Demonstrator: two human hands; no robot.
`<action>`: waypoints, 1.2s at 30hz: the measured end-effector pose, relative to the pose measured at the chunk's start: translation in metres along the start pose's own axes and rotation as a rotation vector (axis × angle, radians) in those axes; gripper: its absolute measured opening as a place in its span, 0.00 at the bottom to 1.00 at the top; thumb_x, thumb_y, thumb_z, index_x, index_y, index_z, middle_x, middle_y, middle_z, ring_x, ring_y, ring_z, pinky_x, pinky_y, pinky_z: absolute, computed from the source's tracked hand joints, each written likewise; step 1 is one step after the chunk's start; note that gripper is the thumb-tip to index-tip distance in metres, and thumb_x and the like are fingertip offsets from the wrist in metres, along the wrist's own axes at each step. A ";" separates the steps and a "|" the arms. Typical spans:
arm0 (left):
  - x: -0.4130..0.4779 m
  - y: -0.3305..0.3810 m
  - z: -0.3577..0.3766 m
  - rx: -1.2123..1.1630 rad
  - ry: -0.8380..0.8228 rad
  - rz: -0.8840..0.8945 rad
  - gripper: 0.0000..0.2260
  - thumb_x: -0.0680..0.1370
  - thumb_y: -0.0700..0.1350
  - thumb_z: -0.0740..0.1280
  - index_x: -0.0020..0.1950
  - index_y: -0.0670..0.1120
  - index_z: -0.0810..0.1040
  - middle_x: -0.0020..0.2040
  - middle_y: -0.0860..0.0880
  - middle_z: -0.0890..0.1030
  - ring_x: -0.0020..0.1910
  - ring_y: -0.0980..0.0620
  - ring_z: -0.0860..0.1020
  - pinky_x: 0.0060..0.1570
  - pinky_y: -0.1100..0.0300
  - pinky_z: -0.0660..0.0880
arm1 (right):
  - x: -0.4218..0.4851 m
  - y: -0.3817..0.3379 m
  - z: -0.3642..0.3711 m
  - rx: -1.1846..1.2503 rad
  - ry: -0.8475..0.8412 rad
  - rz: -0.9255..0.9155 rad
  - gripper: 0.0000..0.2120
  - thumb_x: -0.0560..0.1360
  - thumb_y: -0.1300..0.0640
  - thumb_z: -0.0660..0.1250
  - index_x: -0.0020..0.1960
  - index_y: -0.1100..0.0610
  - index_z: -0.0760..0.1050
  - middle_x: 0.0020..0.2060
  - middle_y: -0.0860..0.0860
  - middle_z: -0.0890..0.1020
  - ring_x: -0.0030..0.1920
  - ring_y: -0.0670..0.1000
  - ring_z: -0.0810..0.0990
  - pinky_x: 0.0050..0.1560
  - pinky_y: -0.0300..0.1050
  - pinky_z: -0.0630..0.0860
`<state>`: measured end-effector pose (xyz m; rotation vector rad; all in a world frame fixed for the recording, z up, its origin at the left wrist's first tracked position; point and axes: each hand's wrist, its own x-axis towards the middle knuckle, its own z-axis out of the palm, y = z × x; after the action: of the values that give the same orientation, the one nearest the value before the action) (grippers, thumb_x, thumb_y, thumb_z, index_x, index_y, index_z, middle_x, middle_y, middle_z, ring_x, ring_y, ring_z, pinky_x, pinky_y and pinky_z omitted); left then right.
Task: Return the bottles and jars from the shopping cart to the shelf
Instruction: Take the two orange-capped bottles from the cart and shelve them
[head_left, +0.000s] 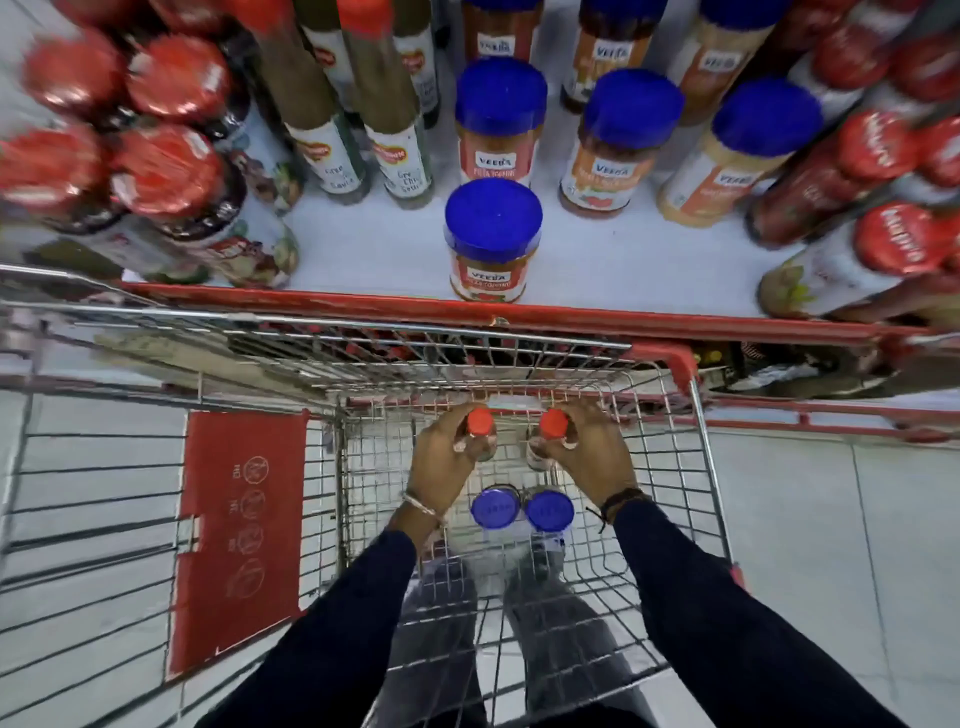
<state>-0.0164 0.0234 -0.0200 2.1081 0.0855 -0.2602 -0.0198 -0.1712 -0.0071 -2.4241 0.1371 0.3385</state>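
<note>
Inside the wire shopping cart (691, 467), both hands reach down at the far end of the basket; the left hand (441, 462) is wrapped around the neck of a red-capped bottle (480, 422), fingers curled closed on it just below the cap; the right hand (592, 457) is closed the same way on a second red-capped bottle (554, 424), which stands just beside the first; both bottles look upright, though their lower parts are hidden behind the hands. Nearer the person, between the two dark sleeves, two blue-lidded jars (496, 508) stand side by side on the cart floor, touching or nearly so; the second of them (549, 511) lies just right of the first. A red panel (244, 540) with printed symbols lies flat on the folded child seat to the left of the basket.

Beyond the cart's front edge, the white shelf (363, 249) with its red lip holds the stock; one blue-lidded jar with a Veeba label (492, 239) stands alone near the front edge, well forward of the rest; behind it run rows of similar blue-lidded jars (631, 140); to the left stand tall green sauce bottles (400, 156), and further left a cluster of red-lidded jars (166, 171), blurred; red-capped bottles (878, 150) crowd the right end of the shelf.
</note>
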 end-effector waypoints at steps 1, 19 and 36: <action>-0.009 0.006 -0.010 -0.013 0.006 0.013 0.17 0.70 0.42 0.73 0.58 0.43 0.77 0.51 0.47 0.83 0.46 0.53 0.79 0.47 0.74 0.74 | -0.007 -0.008 -0.005 0.001 0.010 -0.011 0.19 0.67 0.49 0.74 0.51 0.58 0.75 0.47 0.55 0.79 0.40 0.49 0.74 0.43 0.45 0.74; -0.069 0.164 -0.218 -0.286 0.476 0.246 0.16 0.66 0.42 0.76 0.52 0.51 0.80 0.46 0.55 0.84 0.46 0.60 0.82 0.50 0.59 0.78 | -0.053 -0.241 -0.142 0.261 0.366 -0.369 0.15 0.62 0.47 0.77 0.42 0.52 0.76 0.34 0.47 0.76 0.34 0.42 0.73 0.36 0.34 0.70; 0.040 0.176 -0.233 -0.068 0.470 0.321 0.15 0.68 0.43 0.75 0.53 0.46 0.78 0.47 0.48 0.85 0.45 0.52 0.82 0.49 0.53 0.80 | 0.037 -0.290 -0.113 0.078 0.383 -0.276 0.18 0.67 0.49 0.74 0.48 0.60 0.75 0.45 0.57 0.79 0.44 0.56 0.77 0.41 0.46 0.71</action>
<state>0.0865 0.1280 0.2358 2.0401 0.0309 0.4256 0.0925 -0.0216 0.2446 -2.3654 -0.0175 -0.2522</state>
